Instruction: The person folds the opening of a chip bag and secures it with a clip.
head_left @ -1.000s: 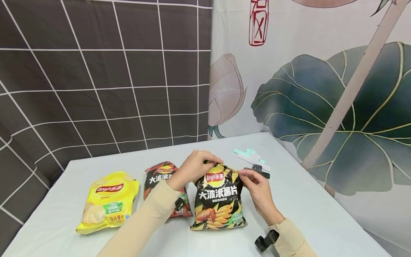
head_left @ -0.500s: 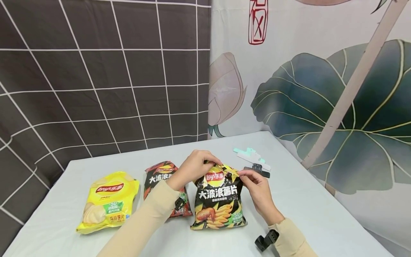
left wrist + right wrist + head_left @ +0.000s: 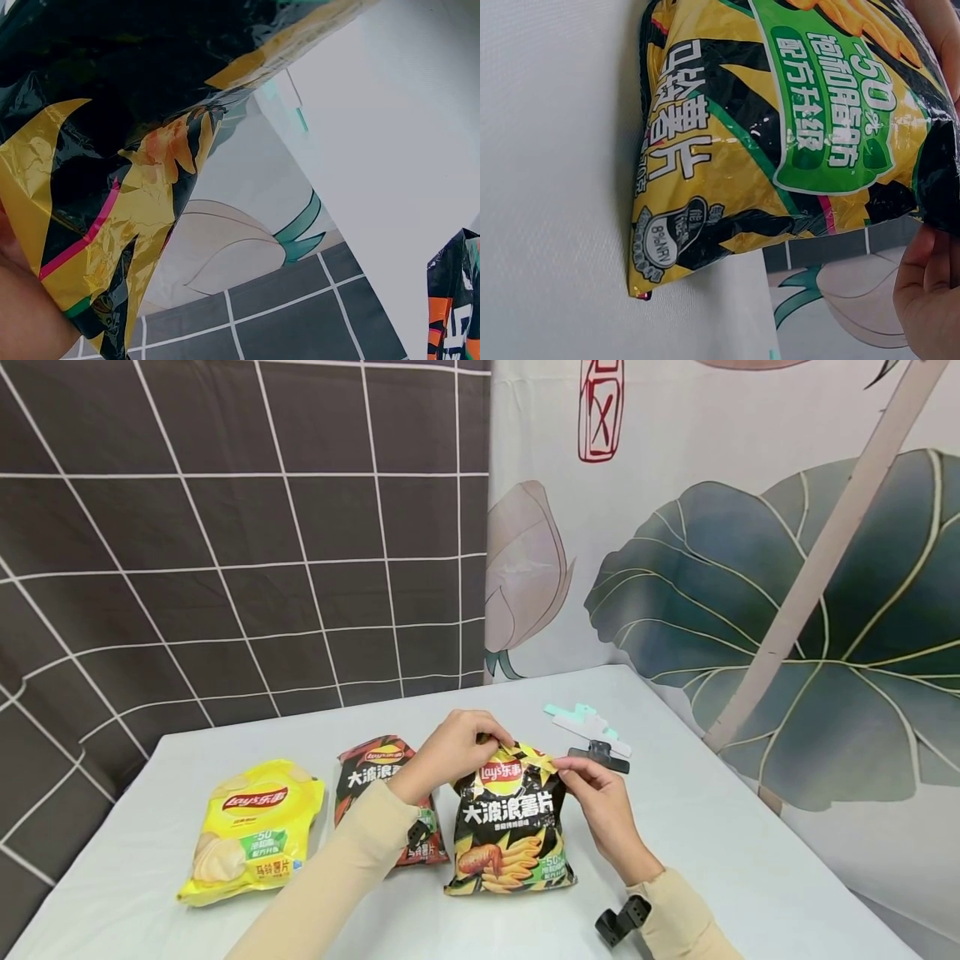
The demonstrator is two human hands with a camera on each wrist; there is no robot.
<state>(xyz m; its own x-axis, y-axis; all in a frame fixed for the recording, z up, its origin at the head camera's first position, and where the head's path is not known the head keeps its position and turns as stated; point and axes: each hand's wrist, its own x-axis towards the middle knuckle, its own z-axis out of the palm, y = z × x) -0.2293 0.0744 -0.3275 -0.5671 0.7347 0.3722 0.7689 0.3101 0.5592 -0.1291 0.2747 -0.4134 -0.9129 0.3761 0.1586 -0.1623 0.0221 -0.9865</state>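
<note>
A black and yellow Lay's chip bag (image 3: 512, 827) stands upright on the table, its printed front facing me. My left hand (image 3: 459, 747) pinches its top edge at the left. With thumb and forefinger, my right hand (image 3: 600, 797) pinches the top right corner. Between the hands, the yellow top strip looks creased. The left wrist view shows the bag's crinkled side (image 3: 120, 210) close up beside part of the left hand (image 3: 30, 300). In the right wrist view, the bag's lower corner (image 3: 697, 180) touches the table, with right-hand fingers (image 3: 919, 259) at its edge.
A red and black chip bag (image 3: 371, 768) lies behind my left forearm, partly hidden by it. Farther left lies a yellow chip bag (image 3: 255, 831). Beyond my right hand are a mint clip (image 3: 573, 714), a white clip (image 3: 600, 733) and a black clip (image 3: 600, 755) on the white table (image 3: 720, 852).
The bag's top edge has creased, and more yellow shows between the hands. Both hands have shifted very slightly left, keeping their pinch. The other bags and clips stay put.
</note>
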